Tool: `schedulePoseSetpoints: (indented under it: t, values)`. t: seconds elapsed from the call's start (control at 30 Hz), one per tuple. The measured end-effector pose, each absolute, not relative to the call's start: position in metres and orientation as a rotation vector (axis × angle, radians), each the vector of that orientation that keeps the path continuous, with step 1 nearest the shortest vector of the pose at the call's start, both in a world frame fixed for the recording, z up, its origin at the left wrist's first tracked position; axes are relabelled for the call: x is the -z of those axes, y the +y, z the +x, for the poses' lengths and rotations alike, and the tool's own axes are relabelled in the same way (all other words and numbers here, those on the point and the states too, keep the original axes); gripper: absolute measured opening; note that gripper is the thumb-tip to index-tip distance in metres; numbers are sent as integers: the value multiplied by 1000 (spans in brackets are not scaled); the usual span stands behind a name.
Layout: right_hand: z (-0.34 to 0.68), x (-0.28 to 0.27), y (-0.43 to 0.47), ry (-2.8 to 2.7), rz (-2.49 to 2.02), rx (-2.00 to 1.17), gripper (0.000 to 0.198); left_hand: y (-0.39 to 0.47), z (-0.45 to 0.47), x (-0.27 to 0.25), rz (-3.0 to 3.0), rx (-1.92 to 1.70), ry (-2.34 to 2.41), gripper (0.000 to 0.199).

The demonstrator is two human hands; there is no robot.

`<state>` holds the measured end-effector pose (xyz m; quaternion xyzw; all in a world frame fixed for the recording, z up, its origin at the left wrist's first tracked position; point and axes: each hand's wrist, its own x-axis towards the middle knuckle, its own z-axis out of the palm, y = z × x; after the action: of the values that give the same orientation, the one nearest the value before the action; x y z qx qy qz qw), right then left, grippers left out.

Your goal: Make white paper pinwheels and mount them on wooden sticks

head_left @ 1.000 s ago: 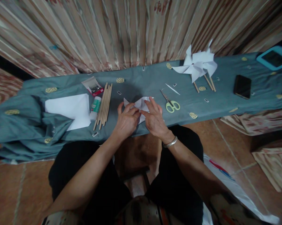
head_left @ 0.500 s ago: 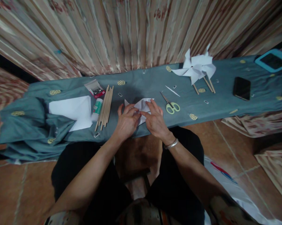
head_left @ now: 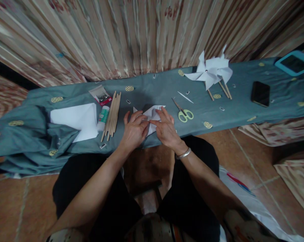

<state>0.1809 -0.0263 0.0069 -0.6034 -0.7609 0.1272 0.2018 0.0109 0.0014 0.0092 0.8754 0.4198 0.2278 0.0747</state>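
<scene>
Teal cloth (head_left: 157, 90), white paper (head_left: 152, 112) beneath the fingers (head_left: 164, 116)

A black phone (head_left: 261, 93) lies flat near the right end of the surface. Past it, in the far right corner, is a flat thing with a light blue frame (head_left: 295, 63) and a dark middle. A blue-green cloth (head_left: 164, 88) covers the surface, with little yellow pineapple pictures on it. At the left end it is all bunched up. A stripy brown curtain (head_left: 141, 37) with reddish flowers hangs behind the far edge. Beyond the near edge, on the right, a white sheet (head_left: 258, 210) with red and blue marks lies on the orange-brown tile floor (head_left: 242, 148).
</scene>
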Motion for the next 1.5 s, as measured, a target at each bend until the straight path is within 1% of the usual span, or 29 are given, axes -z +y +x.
schedulePoseSetpoints:
  t: [0.23, 0.5, 0.67, 0.77, 0.93, 1.0, 1.13, 1.2, 1.3, 1.33, 1.43, 1.5]
  values:
    - [179, -8, -28, -2152, -1640, -322, 42, 3, 13, -11, 2629, -621, 1252, 26]
    - [186, -18, -28, -2248, -1614, -371, 43, -1, 11, -12, 2567, -587, 1294, 23]
    - [189, -21, -29, -2272, -1584, -413, 51, -5, -1, -10, 2435, -778, 1372, 34]
    - [188, -19, -28, -2241, -1598, -394, 48, -3, -13, -11, 2301, -930, 1399, 36]
    - [186, -13, -21, -2183, -1591, -362, 39, -10, -20, -14, 1910, -1083, 1442, 38]
    - [186, -11, -18, -2166, -1589, -355, 36, -19, -16, -16, 1616, -1135, 1421, 38]
    - [186, -9, -16, -2136, -1576, -387, 38, -37, -4, -23, 858, -1233, 1270, 43]
    - [187, -8, -15, -2106, -1569, -421, 39, -42, 0, -30, 577, -1218, 1172, 34]
    - [188, -6, -14, -2045, -1567, -476, 40, -43, 7, -42, 357, -1102, 1072, 9]
    - [188, -5, -13, -2025, -1569, -494, 40, -41, 9, -45, 312, -1058, 1054, 9]
    - [189, -4, -12, -1986, -1565, -533, 40, -33, 18, -50, 219, -969, 1013, 28]
    - [188, -5, -12, -1980, -1556, -547, 39, -27, 23, -50, 187, -949, 999, 35]
